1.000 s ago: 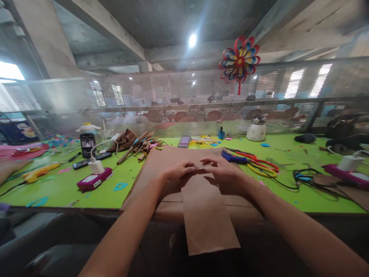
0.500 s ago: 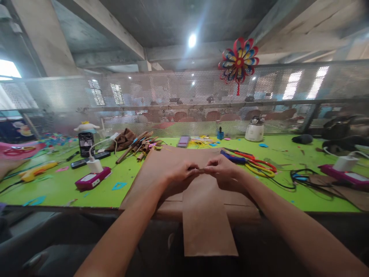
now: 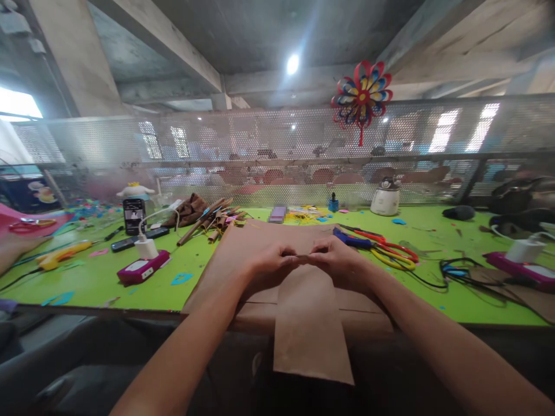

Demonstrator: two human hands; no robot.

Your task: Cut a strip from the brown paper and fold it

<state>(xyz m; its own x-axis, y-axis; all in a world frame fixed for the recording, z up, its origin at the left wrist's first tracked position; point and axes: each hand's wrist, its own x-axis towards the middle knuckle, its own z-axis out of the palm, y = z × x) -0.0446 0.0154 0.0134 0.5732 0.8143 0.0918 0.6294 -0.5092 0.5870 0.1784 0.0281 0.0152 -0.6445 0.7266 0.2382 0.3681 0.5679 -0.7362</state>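
A long strip of brown paper (image 3: 309, 323) lies over a stack of larger brown sheets (image 3: 243, 242) and hangs past the near edge of the green table (image 3: 99, 283). My left hand (image 3: 271, 263) and my right hand (image 3: 336, 260) meet at the strip's far end. Both pinch that end between thumb and fingers and curl it into a tight roll. The rolled edge itself is mostly hidden by my fingers.
Red, yellow and blue scissors (image 3: 384, 245) lie just right of the sheets. Rolled brown paper sticks (image 3: 212, 219), a phone (image 3: 133, 215), a magenta device with a white charger (image 3: 141, 266) and a yellow glue gun (image 3: 60, 257) sit left. Black cables (image 3: 459, 271) lie right. A mesh fence runs behind.
My fingers went from lying flat on the strip's far end to pinching and curling it. The hanging end of the strip shifted slightly left.
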